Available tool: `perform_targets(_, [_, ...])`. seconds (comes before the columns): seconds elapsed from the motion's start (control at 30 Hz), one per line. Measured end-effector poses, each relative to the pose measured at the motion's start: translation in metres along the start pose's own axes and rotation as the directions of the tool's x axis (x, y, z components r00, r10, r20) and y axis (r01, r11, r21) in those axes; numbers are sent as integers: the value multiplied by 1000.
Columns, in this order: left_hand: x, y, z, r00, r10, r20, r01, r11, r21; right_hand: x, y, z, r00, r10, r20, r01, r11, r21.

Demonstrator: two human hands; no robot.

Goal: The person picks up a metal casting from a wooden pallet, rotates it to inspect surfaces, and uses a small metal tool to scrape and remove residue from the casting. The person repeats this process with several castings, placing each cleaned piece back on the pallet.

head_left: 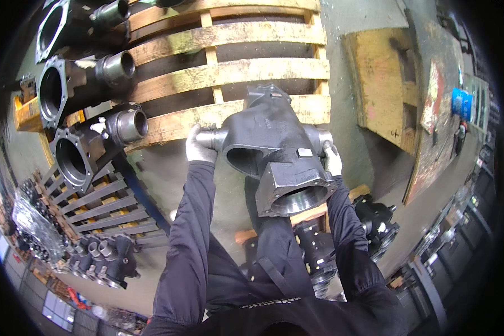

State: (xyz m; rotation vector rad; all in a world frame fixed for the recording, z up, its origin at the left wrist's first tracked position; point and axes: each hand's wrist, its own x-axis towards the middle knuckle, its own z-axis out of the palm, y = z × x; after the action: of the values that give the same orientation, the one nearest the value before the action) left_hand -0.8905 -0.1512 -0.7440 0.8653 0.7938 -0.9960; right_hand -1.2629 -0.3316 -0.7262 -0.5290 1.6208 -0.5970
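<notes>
A large black cast metal housing [270,134] is in front of me, with a square flanged opening toward me and a bare metal stub on each side. My left hand [200,147], in a pale glove, is closed around the left stub. My right hand [332,159], gloved as well, grips the right stub, its fingers partly hidden. The far end of the housing overlaps the near edge of a wooden pallet [235,73]; whether it touches the boards I cannot tell. My legs are partly behind the housing.
Several similar black housings [92,143] stand along the left. A slatted metal rack [103,204] is below them. At right, a wooden panel [375,84] leans beside a worn board [439,112]. More dark castings [316,249] lie around my legs, and others [103,260] sit at lower left.
</notes>
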Motion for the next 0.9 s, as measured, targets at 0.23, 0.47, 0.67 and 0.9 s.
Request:
perform_targets(0.23, [11,16,2,990,-106,-91,115,988,103,-18,-23,27,999,-1,-46,-8,983,-185])
perform_targets(0.47, [43,30,8,991,-114,-71,123,982,142,-16,-28,45,994,20,-112,-47,968,-245])
perform_targets(0.67, [56,30,30,979,-160,-122,180,969,169,36,-28,33,974,50,-223,-135,914,-383])
perform_targets(0.9, [82,25,67,988,-68,-140,85,989,119,84,-21,12,987,49,-152,-120,854,-506])
